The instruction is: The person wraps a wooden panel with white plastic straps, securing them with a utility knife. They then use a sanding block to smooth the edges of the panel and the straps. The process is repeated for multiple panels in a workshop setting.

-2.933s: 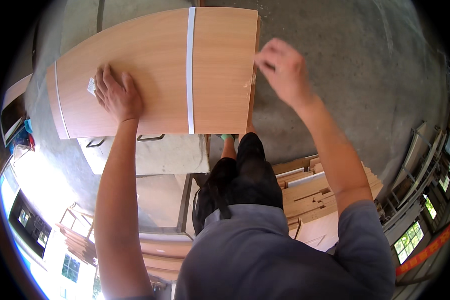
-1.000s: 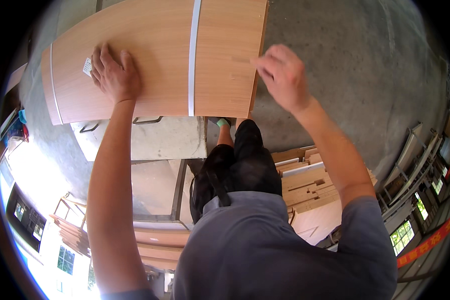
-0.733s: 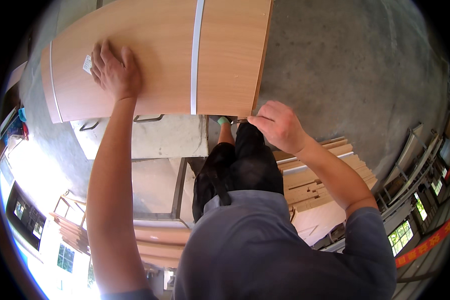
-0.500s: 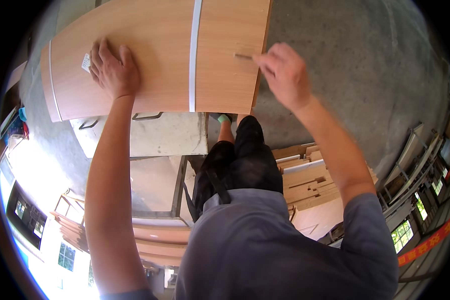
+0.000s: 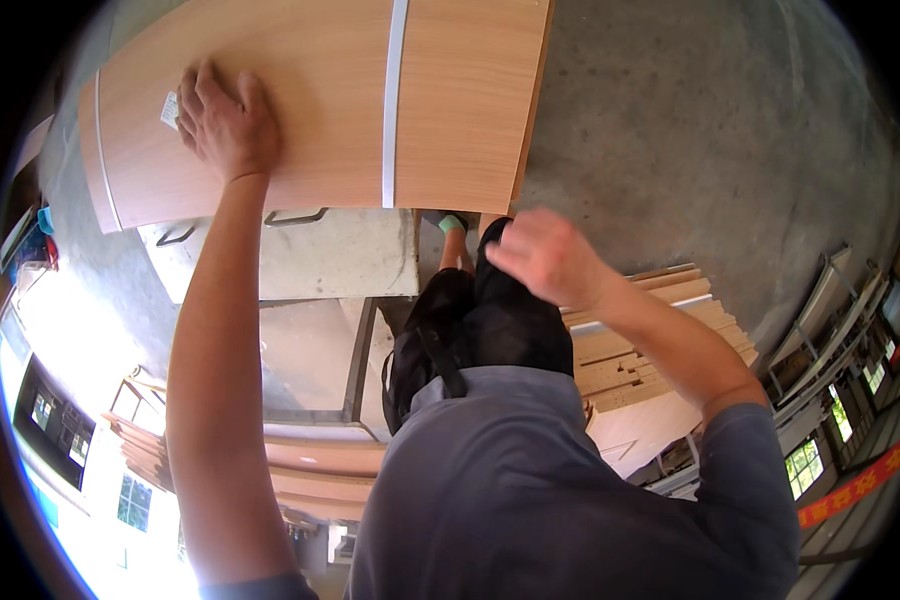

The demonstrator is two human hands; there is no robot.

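Note:
A large wood-grain board [image 5: 460, 110] lies flat in front of me, with a white strip [image 5: 393, 110] across it and another near its left end. My left hand [image 5: 225, 122] rests on the board, palm down and fingers spread, beside a small white label [image 5: 170, 110]. Off the board's near right corner, my right hand [image 5: 550, 258] hovers above my thigh with its fingers curled closed. What it holds, if anything, is hidden and slightly blurred.
Under the board stands a pale cabinet [image 5: 350, 262] with dark handles. A stack of cut wood pieces [image 5: 650, 350] sits close by my right side. More boards [image 5: 320, 465] lie at my left. Frames and planks [image 5: 820, 310] lean at the far right. The floor is concrete [image 5: 690, 130].
My right hand has come back from the board's right edge toward my body. The thin stick-like tool seen in it before no longer shows. My left hand stays on the board.

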